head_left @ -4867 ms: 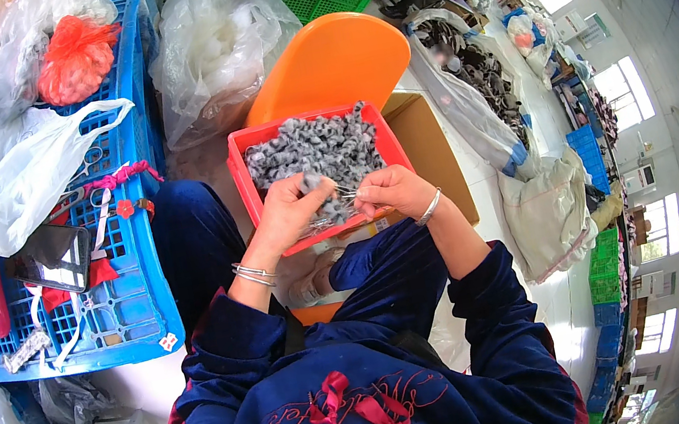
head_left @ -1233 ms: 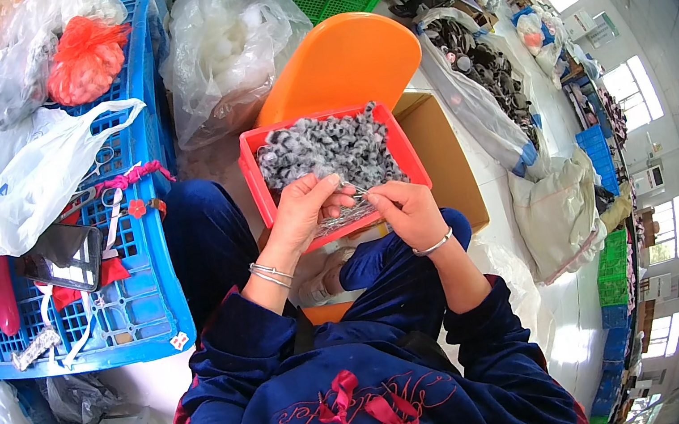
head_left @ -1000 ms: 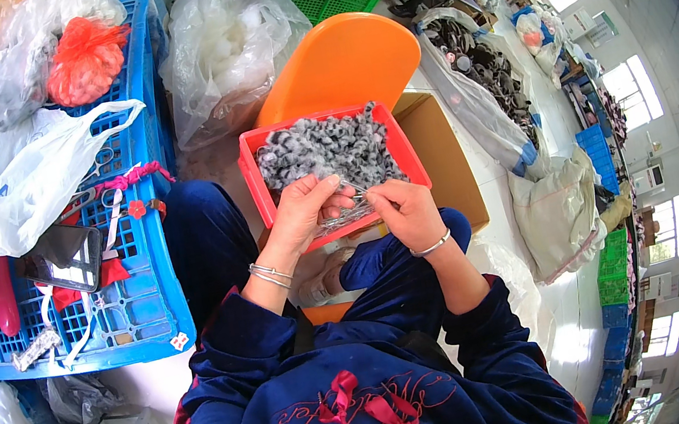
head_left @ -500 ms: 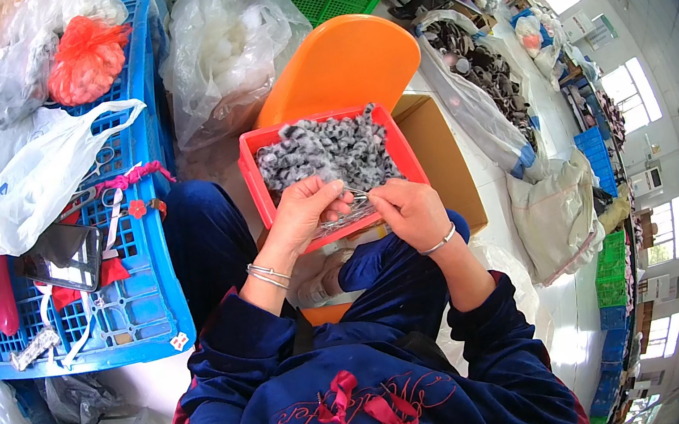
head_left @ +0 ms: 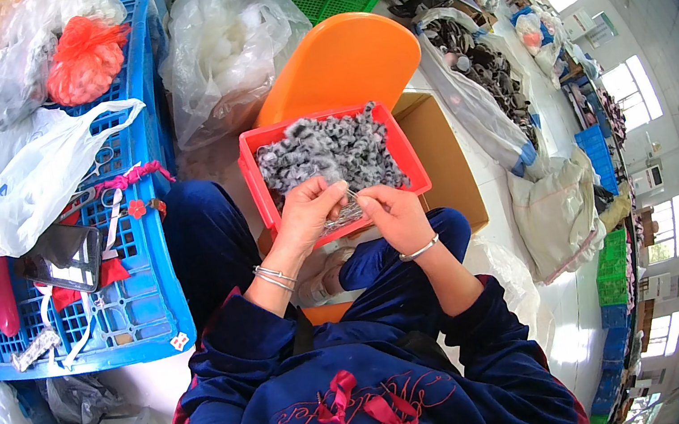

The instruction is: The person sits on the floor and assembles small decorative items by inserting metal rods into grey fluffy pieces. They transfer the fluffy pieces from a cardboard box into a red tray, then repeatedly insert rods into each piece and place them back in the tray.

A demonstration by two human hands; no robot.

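Head view: blue crate (head_left: 148, 309) was seen at left, w/ orange chair (head_left: 340, 62) beyond the knees. Red tray (head_left: 258, 181) of grey pieces (head_left: 329, 152) was set on the lap. Left hand (head_left: 308, 215) & right hand (head_left: 392, 214) were met at tray's near edge, fingers pinched shut on one small piece (head_left: 351, 198) betw. them.

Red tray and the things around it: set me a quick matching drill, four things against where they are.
Things:
1. red tray
2. orange chair back
3. blue crate
4. cardboard box

Places:
A. on the person's left, piled with bags
B. just beyond the tray
C. right of the tray
D. under both hands, full of grey pieces

Pairs: 1-D, 2-B, 3-A, 4-C
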